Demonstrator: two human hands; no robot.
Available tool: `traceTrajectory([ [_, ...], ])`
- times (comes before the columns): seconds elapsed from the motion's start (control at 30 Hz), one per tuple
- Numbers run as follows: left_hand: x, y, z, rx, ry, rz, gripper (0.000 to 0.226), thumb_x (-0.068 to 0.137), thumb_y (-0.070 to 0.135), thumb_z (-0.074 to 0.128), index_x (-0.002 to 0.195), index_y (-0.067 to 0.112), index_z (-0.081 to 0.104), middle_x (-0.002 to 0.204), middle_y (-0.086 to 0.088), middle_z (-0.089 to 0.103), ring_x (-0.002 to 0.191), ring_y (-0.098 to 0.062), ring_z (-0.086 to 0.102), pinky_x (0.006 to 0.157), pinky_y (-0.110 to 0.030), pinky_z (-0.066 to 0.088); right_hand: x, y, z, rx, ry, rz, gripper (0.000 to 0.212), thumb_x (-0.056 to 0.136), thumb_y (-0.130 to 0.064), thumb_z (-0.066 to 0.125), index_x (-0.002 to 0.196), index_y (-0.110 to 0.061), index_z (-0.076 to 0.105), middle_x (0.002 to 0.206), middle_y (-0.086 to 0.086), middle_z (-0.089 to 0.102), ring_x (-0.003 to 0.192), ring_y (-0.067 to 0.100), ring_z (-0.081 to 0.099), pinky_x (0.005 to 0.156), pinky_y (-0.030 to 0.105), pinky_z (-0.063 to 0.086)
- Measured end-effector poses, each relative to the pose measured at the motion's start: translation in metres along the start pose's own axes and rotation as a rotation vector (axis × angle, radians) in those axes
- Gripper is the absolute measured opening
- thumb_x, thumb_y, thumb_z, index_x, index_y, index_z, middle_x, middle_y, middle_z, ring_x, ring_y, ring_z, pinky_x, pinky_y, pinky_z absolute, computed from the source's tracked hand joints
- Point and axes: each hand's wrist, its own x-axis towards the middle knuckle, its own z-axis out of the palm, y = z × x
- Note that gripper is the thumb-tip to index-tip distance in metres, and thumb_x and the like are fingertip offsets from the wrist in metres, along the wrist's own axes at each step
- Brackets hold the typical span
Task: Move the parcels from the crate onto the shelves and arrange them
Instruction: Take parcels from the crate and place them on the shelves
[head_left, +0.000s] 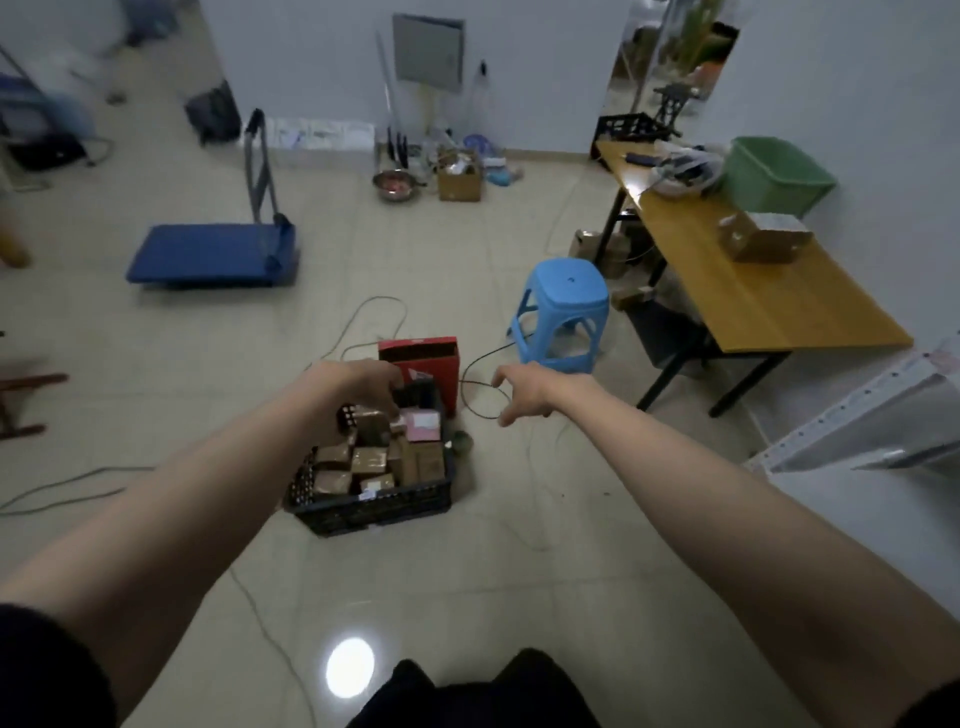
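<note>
A black plastic crate (374, 506) stands on the tiled floor, filled with several brown cardboard parcels (370, 460) and one pink parcel (423, 425). My left hand (363, 387) reaches over the crate's far side, fingers curled down toward the parcels; whether it holds one is hidden. To the right of the crate, my right hand (519, 389) hovers in the air with fingers spread and loosely bent, holding nothing. A grey metal shelf (852, 431) shows at the right edge.
A red box (423, 358) stands behind the crate. A blue stool (563, 312), a wooden table (753, 291) with a green bin (774, 171) and a cardboard box (758, 236) are at the right. A blue trolley (213, 254) is at the left. Cables lie on the floor.
</note>
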Motion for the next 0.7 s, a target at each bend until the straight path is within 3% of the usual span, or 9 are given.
traceTrajectory([
  [0.13,0.032,-0.079,0.029,-0.039,-0.047,-0.087,0.022,0.073,0.035,0.075,0.090,0.032,0.063,0.113,-0.006,0.067,0.093,-0.021,0.059,0.092,-0.046,0.052,0.060,-0.044,0.013,-0.035,-0.069,-0.090,0.067,0.083,-0.028,0.078,0.141,-0.016,0.046,0.134,0.011,0.050,0.113,0.029,0.056,0.074,0.033,0.050],
  [0.17,0.029,-0.086,0.030,-0.041,-0.052,-0.100,0.022,0.072,0.038,0.074,0.091,0.032,0.063,0.114,-0.006,0.067,0.096,-0.021,0.059,0.092,-0.045,0.051,0.076,-0.052,0.017,-0.051,-0.093,-0.107,0.066,0.084,-0.028,0.078,0.141,-0.017,0.046,0.134,0.010,0.051,0.112,0.028,0.057,0.071,0.033,0.050],
  [0.27,0.032,-0.099,0.035,-0.098,-0.099,-0.130,0.044,0.082,0.034,0.071,0.121,0.016,0.059,0.118,0.000,0.059,0.113,-0.025,0.056,0.094,-0.033,0.047,0.120,-0.066,0.025,-0.050,-0.153,-0.142,0.066,0.084,-0.026,0.076,0.141,-0.019,0.045,0.135,0.008,0.052,0.101,0.024,0.057,0.062,0.030,0.046],
  [0.33,0.051,-0.110,0.038,-0.162,-0.139,-0.173,0.047,0.086,0.030,0.069,0.128,0.013,0.056,0.128,-0.004,0.058,0.120,-0.026,0.053,0.099,-0.036,0.044,0.154,-0.068,0.027,-0.040,-0.183,-0.165,0.063,0.085,-0.026,0.075,0.140,-0.022,0.045,0.134,0.006,0.053,0.098,0.022,0.058,0.061,0.028,0.045],
  [0.47,0.098,-0.125,0.034,-0.286,-0.155,-0.252,0.054,0.086,0.033,0.069,0.134,0.017,0.051,0.136,-0.007,0.054,0.124,-0.028,0.051,0.102,-0.040,0.043,0.217,-0.063,0.020,-0.007,-0.223,-0.195,0.056,0.087,-0.024,0.073,0.137,-0.021,0.048,0.127,0.005,0.056,0.097,0.021,0.057,0.063,0.028,0.046],
  [0.57,0.138,-0.126,0.029,-0.359,-0.161,-0.282,0.056,0.087,0.033,0.069,0.136,0.016,0.050,0.136,-0.009,0.055,0.122,-0.027,0.052,0.102,-0.040,0.044,0.265,-0.050,0.015,0.057,-0.226,-0.182,0.049,0.087,-0.029,0.073,0.131,-0.020,0.053,0.122,0.005,0.060,0.100,0.022,0.059,0.075,0.033,0.052],
  [0.7,0.189,-0.118,0.033,-0.473,-0.175,-0.297,0.050,0.090,0.030,0.065,0.135,0.015,0.052,0.132,-0.009,0.057,0.119,-0.026,0.055,0.100,-0.037,0.045,0.322,-0.023,0.019,0.143,-0.235,-0.124,0.027,0.088,-0.030,0.071,0.107,-0.021,0.054,0.113,0.004,0.062,0.097,0.021,0.058,0.074,0.031,0.045],
])
